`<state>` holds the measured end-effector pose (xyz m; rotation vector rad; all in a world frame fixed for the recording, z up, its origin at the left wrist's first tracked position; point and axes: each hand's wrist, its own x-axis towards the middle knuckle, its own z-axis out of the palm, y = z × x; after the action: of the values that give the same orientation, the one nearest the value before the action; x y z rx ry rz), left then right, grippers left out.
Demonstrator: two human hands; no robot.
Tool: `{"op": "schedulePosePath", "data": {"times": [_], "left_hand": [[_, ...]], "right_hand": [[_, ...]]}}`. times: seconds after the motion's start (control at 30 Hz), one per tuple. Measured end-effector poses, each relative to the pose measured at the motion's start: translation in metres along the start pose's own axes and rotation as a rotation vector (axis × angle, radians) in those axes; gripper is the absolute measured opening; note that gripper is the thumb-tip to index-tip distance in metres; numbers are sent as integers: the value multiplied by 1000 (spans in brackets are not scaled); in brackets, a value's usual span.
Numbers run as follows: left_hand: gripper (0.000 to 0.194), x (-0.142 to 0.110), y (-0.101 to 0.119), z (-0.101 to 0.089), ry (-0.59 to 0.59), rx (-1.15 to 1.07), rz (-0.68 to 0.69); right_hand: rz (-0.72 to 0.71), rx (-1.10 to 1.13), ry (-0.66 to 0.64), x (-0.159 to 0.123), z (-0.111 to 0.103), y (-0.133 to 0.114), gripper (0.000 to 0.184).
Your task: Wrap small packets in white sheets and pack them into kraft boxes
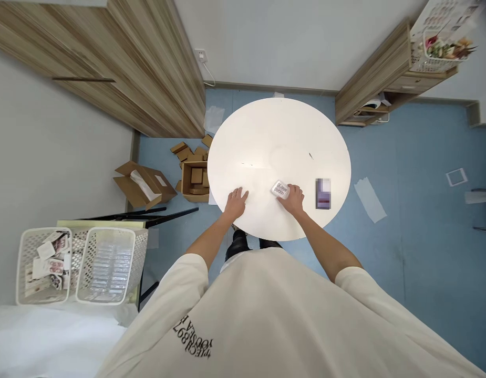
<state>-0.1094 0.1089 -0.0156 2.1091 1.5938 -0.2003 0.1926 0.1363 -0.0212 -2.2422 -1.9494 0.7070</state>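
Observation:
My right hand point(293, 200) grips a small clear plastic case point(280, 189) by its right side, at or just above the white round table point(262, 131). Rows of small pinkish pieces show through the case; they look like press-on nails, though they are too small to be sure. My left hand point(236, 203) rests on the table near its front left edge, fingers apart and nothing in it. To the right of my right hand lies a purple, blurred rectangular item point(323, 194).
At left, cardboard boxes point(194, 181) stand on the blue floor. White baskets point(105, 265) of clear cases and printed cards point(49, 265) sit at lower left. Wooden cabinets point(148, 63) flank the table's far side. A paper strip point(370, 199) lies on the floor at right.

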Motion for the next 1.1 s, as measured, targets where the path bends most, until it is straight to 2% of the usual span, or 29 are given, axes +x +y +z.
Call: {"op": "schedulePosePath", "data": {"times": [0.1, 0.23, 0.43, 0.7, 0.83, 1.0, 1.1], "left_hand": [[65, 2, 10, 4, -7, 13, 38], [67, 3, 17, 9, -4, -26, 54], [73, 1, 14, 9, 59, -136, 26], [73, 2, 19, 4, 30, -90, 10], [68, 2, 31, 3, 81, -38, -5], [64, 5, 50, 2, 111, -2, 122], [65, 8, 58, 4, 97, 11, 175]], "right_hand": [[-131, -19, -28, 8, 0, -17, 75], [-275, -75, -91, 13, 17, -49, 76], [-310, -118, -130, 15, 41, -71, 75], [-310, -161, -174, 18, 39, -70, 74], [-300, -151, -136, 29, 29, -61, 60], [-456, -252, -237, 45, 13, -48, 70], [-468, -318, -240, 44, 8, -40, 72]]}}
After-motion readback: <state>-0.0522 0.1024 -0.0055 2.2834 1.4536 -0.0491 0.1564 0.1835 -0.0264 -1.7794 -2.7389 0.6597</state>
